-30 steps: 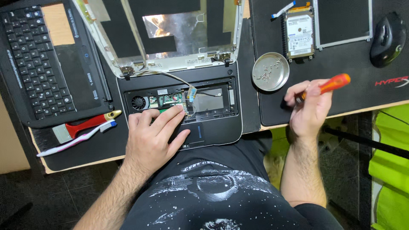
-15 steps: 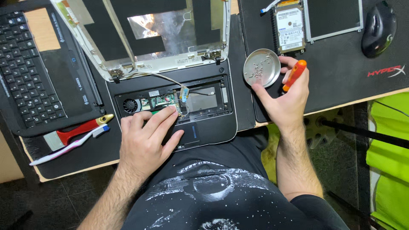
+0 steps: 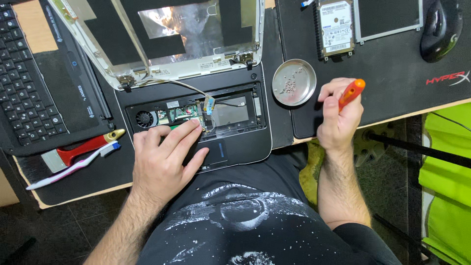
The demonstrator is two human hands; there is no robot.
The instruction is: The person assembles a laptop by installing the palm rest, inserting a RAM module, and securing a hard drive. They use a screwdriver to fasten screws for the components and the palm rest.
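Observation:
A dismantled black laptop base lies at the desk's near edge, its circuit board and fan exposed. My left hand rests flat on it, fingertips touching the green board by a small connector. My right hand hovers over the black desk mat to the right, closed around an orange-handled screwdriver. A round metal dish holding several small screws sits just left of that hand. The detached screen lid lies behind the base, a thin cable running from it to the board.
A removed keyboard panel lies at the left. A red-handled brush and a white toothbrush sit by the front edge. A hard drive, a metal bracket frame and a black mouse are at the back right.
My right hand has swung the screwdriver from flat on the mat, over by the dish, to a raised upright grip right of it. My left hand stays on the board.

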